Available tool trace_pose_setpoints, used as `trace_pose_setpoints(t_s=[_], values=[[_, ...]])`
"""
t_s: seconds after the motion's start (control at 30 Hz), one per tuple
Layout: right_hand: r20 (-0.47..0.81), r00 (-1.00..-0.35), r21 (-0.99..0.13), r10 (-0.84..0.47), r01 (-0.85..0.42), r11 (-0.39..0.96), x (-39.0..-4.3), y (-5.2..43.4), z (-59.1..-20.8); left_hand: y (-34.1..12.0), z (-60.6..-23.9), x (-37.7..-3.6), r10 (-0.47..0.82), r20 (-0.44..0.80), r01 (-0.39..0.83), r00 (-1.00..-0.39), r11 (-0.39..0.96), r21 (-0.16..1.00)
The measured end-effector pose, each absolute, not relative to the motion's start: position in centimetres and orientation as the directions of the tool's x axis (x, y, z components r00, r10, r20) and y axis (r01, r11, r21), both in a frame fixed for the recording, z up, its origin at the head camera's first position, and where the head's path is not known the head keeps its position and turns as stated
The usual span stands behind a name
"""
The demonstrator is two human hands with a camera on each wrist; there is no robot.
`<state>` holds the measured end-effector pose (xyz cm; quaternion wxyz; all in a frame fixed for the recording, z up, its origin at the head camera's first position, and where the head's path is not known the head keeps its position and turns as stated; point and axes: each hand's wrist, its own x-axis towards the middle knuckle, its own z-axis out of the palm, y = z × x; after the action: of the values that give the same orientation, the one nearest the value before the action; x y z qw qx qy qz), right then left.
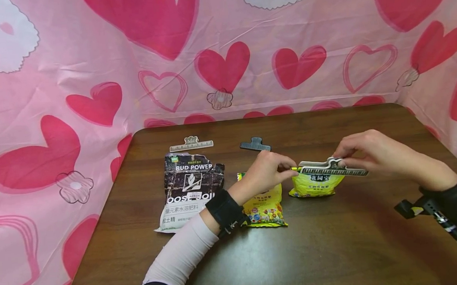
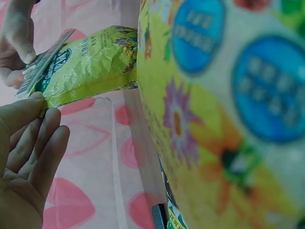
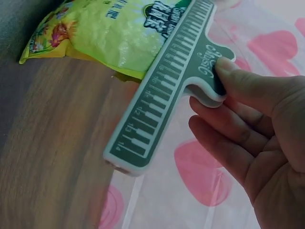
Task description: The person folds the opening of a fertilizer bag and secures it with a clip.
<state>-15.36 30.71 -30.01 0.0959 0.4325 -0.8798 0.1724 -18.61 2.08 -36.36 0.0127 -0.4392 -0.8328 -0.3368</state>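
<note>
At the right of the table is a small yellow bag with flower prints, its top edge inside a long clip printed with piano keys. My right hand pinches the clip's handle between thumb and fingers; the right wrist view shows the thumb on the clip's dark green tab. With thumb and index finger, my left hand pinches the bag's top left corner. In the left wrist view the other fingers of that left hand extend loosely below the corner.
A second yellow bag lies under my left forearm. Left of it is a black-and-white bag with an uneven top edge. Behind them lie a pale clip and a dark clip. A pink heart-print cloth hangs around the wooden table.
</note>
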Motion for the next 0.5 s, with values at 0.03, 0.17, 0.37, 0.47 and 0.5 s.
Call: trace_pose_setpoints(t_s=[0.03, 0.17, 0.37, 0.47, 0.5], values=[[0.316, -0.607, -0.226, -0.729, -0.794, 0.564, -15.36, 30.68, -30.12, 2.08, -36.39, -18.61, 0.722, 0.315, 0.738, -0.616, 0.389, 0.552], [0.309, -0.609, -0.239, -0.730, -0.793, 0.560, -15.40, 30.52, -30.39, 2.07, -36.42, -18.59, 0.712, 0.305, 0.721, -0.632, 0.397, 0.568], [0.299, -0.617, -0.249, -0.727, -0.787, 0.565, -15.45, 30.35, -30.71, 2.02, -36.46, -18.54, 0.685, 0.297, 0.689, -0.665, 0.411, 0.597], [0.300, -0.621, -0.250, -0.724, -0.784, 0.569, -15.51, 30.29, -30.85, 1.98, -36.48, -18.52, 0.670, 0.282, 0.662, -0.687, 0.416, 0.623], [0.301, -0.623, -0.251, -0.722, -0.782, 0.570, -15.52, 30.27, -30.88, 1.97, -36.48, -18.51, 0.665, 0.273, 0.651, -0.695, 0.421, 0.631]])
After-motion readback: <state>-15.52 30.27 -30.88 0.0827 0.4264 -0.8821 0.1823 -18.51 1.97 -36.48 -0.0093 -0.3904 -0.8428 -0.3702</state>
